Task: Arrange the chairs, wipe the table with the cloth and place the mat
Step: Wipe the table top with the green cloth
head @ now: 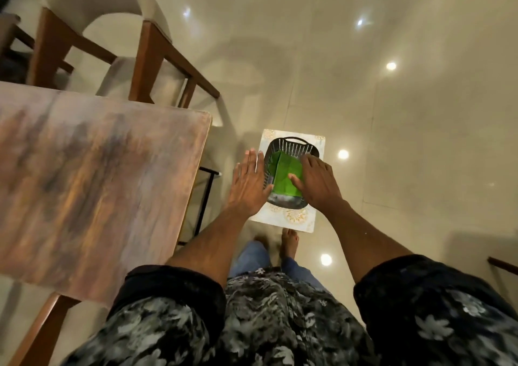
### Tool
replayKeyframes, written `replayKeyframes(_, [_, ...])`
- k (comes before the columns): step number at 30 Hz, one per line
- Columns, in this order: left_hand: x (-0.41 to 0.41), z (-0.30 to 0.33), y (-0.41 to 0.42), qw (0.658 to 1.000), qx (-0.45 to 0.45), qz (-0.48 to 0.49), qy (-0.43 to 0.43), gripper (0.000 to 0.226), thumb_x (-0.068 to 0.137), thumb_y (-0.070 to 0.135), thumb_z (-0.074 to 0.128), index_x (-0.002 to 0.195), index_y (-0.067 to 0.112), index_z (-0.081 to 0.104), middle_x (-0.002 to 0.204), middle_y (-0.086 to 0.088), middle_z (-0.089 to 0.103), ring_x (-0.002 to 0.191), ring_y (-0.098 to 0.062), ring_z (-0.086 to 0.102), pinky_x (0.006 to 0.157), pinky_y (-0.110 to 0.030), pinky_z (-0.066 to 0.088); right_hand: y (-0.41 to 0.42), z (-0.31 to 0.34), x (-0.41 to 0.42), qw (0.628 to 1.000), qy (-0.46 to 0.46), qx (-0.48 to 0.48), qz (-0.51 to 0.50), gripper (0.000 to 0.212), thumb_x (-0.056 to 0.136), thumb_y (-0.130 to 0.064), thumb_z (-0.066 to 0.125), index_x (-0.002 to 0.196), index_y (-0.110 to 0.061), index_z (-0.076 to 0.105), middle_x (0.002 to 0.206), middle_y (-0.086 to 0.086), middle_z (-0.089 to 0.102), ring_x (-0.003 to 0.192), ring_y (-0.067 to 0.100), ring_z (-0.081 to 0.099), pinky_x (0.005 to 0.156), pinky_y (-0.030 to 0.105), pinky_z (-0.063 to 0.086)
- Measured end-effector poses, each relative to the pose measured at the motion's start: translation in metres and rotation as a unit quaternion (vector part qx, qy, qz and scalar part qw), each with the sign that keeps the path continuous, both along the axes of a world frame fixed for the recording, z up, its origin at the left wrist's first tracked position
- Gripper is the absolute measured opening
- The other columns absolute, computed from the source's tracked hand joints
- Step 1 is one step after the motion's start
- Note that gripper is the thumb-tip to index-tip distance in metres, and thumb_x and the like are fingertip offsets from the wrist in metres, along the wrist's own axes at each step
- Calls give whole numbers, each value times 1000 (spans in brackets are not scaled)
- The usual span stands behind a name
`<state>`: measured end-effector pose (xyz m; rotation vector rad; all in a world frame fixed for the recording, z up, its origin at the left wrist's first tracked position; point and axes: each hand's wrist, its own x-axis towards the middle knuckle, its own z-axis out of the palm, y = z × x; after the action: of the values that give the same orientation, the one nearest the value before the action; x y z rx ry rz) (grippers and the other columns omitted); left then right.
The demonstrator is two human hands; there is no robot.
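Observation:
A dark plastic basket (291, 143) stands on a pale patterned mat (294, 220) that lies on the floor to the right of the table (92, 180). Inside the basket lies a folded green cloth (284, 175). My right hand (315, 182) rests on the cloth's right side, thumb and fingers against it; whether it grips the cloth I cannot tell. My left hand (248, 182) hovers flat with fingers spread at the basket's left rim, thumb near the cloth. A wooden chair (145, 57) with a white padded back stands at the table's far end.
The table has a mottled brown-grey top and a thin black metal frame (206, 194) under its right edge. My bare feet (290, 239) stand just in front of the mat. Glossy tiled floor (392, 113) stretches to the right. Another wooden edge (501, 264) shows at far right.

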<state>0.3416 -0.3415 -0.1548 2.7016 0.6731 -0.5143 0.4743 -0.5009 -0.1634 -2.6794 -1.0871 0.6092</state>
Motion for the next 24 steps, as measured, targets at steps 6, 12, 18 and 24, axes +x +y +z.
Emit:
replayKeyframes(6, [18,-45,13,998,-57,-4,33,95,111,46,51,171,7,-12,179,-16,-18,168,-30,-16,135,-51,-3,14,-41,6,998,48,-43,-11,62,109,-51,53,154,-9,43,155,17,53,143,36,51,116,47,39])
replayKeyframes(12, [57,-117,26,996,-62,-60,38,95,110,46,52,171,11,-12,181,-11,-14,168,-26,-13,136,-47,2,33,-100,27,995,72,-61,-24,65,109,-49,54,157,-9,40,159,17,50,146,36,48,119,47,37])
replayKeyframes(18, [116,-225,45,986,-129,-73,79,90,110,31,57,173,9,-3,176,-20,24,157,-40,37,122,-52,39,62,-210,62,990,94,-102,-7,62,109,-40,56,157,-5,38,154,19,52,141,38,49,116,47,39])
replayKeyframes(24, [149,-309,51,982,-167,-33,79,90,105,5,58,172,6,-2,145,-31,52,125,-52,61,103,-55,49,79,-294,93,986,90,-139,-17,69,102,-11,64,160,4,29,159,26,42,145,42,43,124,47,35])
